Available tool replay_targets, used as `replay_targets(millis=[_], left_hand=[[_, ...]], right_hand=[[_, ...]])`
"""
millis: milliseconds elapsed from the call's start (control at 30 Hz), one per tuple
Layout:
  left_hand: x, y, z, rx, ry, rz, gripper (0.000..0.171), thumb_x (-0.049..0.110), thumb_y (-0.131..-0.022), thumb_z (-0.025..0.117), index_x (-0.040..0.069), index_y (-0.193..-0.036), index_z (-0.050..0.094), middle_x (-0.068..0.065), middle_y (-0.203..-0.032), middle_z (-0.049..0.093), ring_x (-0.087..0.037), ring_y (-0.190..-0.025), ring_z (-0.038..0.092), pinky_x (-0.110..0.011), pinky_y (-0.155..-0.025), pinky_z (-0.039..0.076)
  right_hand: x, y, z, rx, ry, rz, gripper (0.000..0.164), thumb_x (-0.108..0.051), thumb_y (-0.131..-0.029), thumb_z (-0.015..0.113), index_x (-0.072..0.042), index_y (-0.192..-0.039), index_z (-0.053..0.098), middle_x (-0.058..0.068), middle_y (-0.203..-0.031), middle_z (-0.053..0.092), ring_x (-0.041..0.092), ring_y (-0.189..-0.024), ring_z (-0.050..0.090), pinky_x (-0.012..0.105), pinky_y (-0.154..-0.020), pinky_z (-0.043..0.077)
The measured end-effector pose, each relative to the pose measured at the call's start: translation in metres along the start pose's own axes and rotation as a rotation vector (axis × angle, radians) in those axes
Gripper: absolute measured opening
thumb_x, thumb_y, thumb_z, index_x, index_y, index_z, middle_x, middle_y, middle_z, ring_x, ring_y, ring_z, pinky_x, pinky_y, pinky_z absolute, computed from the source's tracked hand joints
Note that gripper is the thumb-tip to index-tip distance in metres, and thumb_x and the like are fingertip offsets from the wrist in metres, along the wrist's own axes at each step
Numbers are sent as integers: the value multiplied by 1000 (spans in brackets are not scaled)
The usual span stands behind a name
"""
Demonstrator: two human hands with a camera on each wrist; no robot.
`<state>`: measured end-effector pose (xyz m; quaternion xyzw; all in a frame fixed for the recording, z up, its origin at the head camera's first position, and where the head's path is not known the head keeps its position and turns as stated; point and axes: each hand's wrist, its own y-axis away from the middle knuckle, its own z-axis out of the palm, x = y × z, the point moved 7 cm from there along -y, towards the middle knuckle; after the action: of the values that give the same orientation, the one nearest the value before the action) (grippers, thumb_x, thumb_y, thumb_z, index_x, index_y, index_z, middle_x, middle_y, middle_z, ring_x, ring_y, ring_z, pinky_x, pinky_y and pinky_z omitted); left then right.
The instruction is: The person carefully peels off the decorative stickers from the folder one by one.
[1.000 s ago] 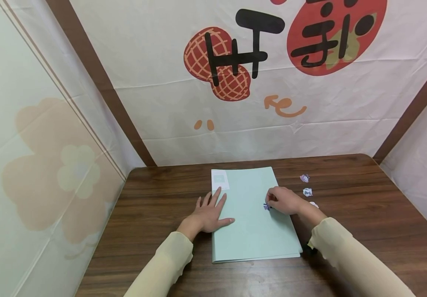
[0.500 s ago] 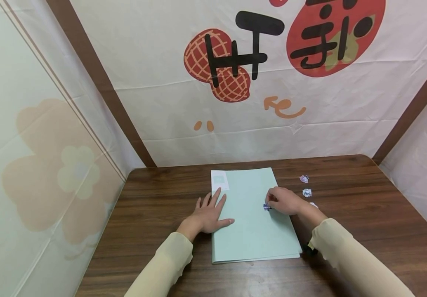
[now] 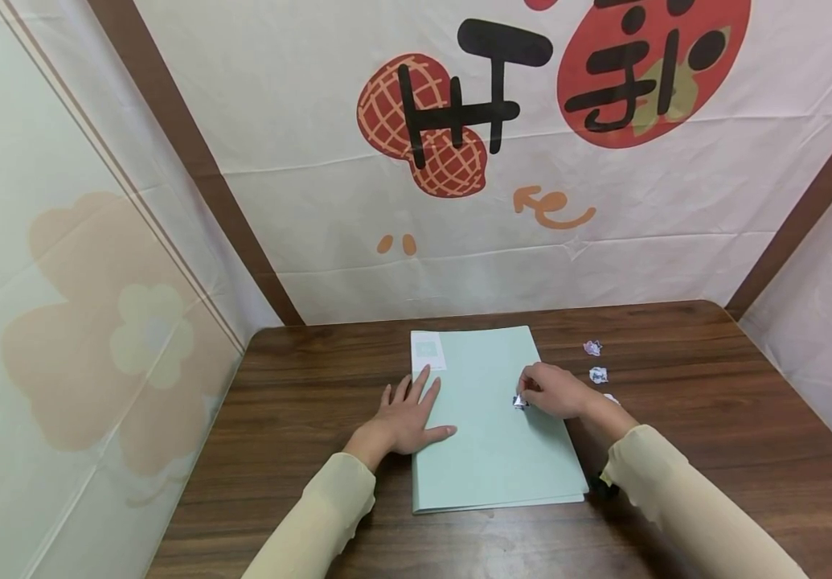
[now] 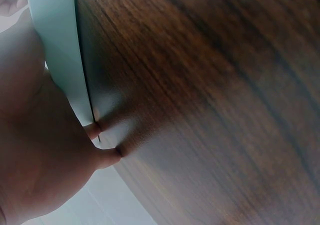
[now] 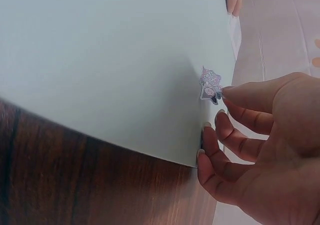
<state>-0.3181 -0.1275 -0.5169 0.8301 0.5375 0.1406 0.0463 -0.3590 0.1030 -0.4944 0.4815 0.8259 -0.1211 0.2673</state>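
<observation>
A pale green folder lies on the wooden table, with a white label at its upper left corner. My left hand rests spread over the folder's left edge; in the left wrist view two of its fingertips press on the table beside that edge. Over the right part of the folder, my right hand pinches a small sticker between thumb and index finger. The sticker has a purple and white printed figure and stands close over the folder's surface. The other right fingers curl loosely near the folder's edge.
Right of the folder, a purple sticker and a bluish sticker lie on the table. A third sticker shows partly behind the right wrist. A printed fabric wall stands behind the table.
The sticker at the right fingertips has tilted and now shows a bright, shiny patch. Both hands stay in nearly the same place, and the folder has not moved.
</observation>
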Motion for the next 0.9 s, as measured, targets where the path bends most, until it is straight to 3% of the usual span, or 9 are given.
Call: replay_targets(millis=[567, 900], left_hand=[[-5, -6, 7, -9, 1, -5, 89, 73, -86, 35, 21, -153, 4, -3, -157, -16, -37, -142, 2, -62, -108, 6], [-1, -3, 2, -26, 5, -17, 87, 70, -88, 36, 18, -153, 8, -5, -157, -13, -37, -142, 3, -61, -108, 5]], right_hand=[[5, -1, -2, 30, -30, -24, 5, -7, -93, 54, -8, -89, 58, 1, -83, 55, 16, -74, 48, 31, -64, 41], [-9, 5, -15, 11, -106, -82, 5, -6, -92, 55, -3, -89, 58, 5, -87, 57, 19, -77, 49, 31, -64, 42]])
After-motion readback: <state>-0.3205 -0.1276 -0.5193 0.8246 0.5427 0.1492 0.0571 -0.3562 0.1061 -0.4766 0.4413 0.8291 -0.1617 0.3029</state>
